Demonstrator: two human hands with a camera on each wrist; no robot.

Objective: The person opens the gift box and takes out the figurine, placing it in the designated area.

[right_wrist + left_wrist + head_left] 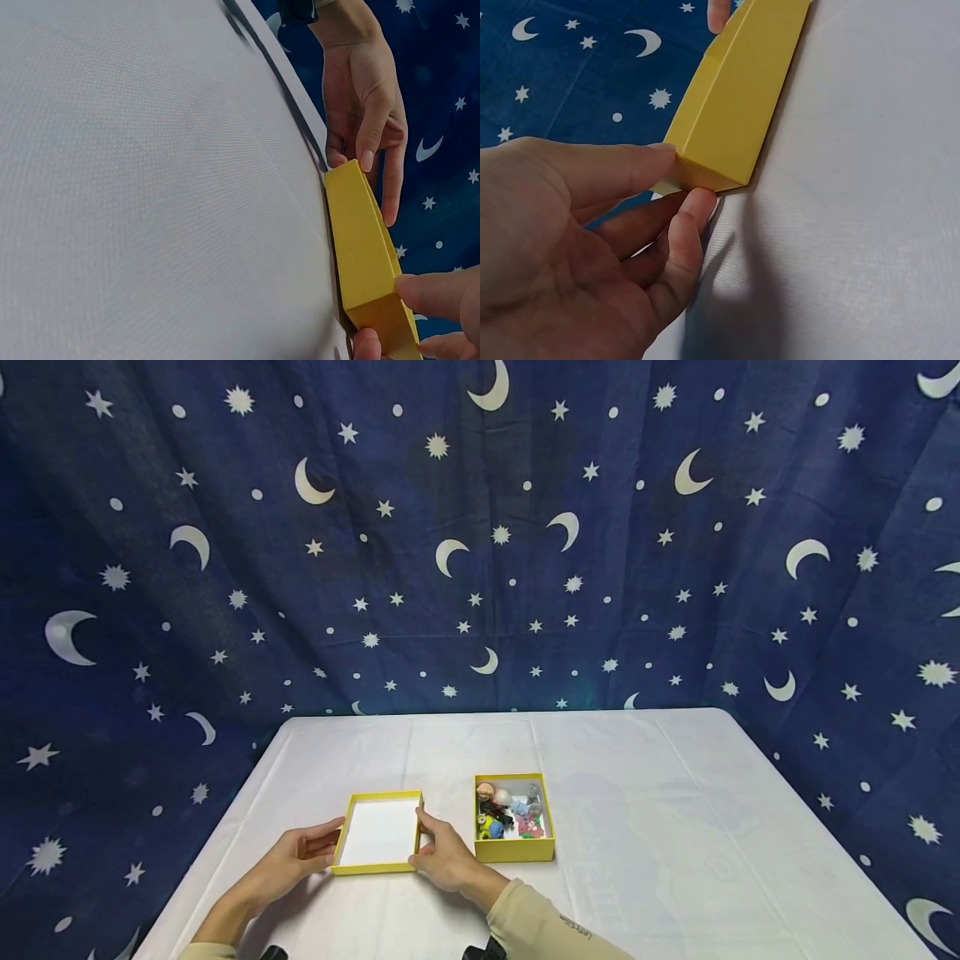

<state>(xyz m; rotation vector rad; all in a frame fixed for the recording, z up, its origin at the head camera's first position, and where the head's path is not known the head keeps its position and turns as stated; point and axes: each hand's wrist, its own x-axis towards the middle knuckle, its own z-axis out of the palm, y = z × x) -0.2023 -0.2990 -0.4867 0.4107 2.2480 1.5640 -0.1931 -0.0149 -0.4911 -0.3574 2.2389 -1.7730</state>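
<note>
A shallow yellow box lid (378, 832) with a white inside lies face up at the left of the table, between the two hands. My left hand (288, 862) pinches its left side; in the left wrist view the thumb of that hand (577, 247) is at the upper rim and fingertips are at the lower edge. On the opposite side, my right hand (447, 857) grips the lid's right wall. The right wrist view shows the right hand's fingers (442, 292) at a corner of the yellow lid (360, 240), with the left hand (367, 112) at its far end.
Just right of the right hand stands a deeper yellow box (514, 852) with several small toy figures (517, 814) inside. Both rest on a white-covered table (660, 827). A dark blue curtain (480, 568) with moons and stars hangs behind and beside the table.
</note>
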